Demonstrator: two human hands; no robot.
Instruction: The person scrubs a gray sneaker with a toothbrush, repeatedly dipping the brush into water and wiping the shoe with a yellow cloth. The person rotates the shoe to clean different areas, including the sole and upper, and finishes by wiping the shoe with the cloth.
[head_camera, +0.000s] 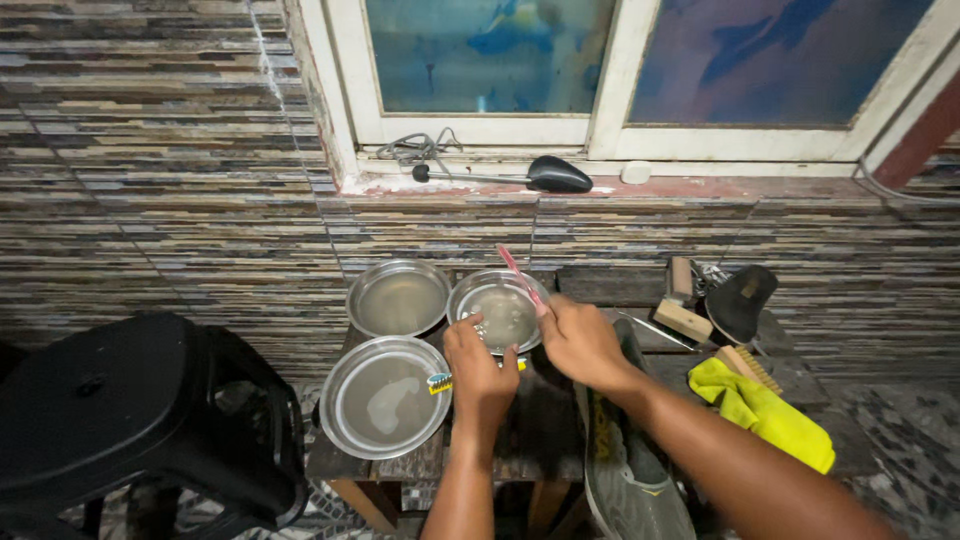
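Note:
Three shallow metal bowls with water stand on a small wooden table (520, 462). My left hand (480, 372) touches the near rim of the back right bowl (497, 308), fingers curled. My right hand (580, 342) grips a pink toothbrush (520, 275) that angles up over that bowl. A second toothbrush, yellow with a blue head (441, 381), lies between the near left bowl (385, 398) and my left hand. The back left bowl (399, 298) sits apart.
A grey shoe (625, 470) lies under my right forearm. A yellow cloth (765, 412), wooden brushes (684, 318) and a black shoe (742, 300) sit at the right. A black plastic stool (130, 410) stands at the left. A black shoehorn (545, 175) rests on the window sill.

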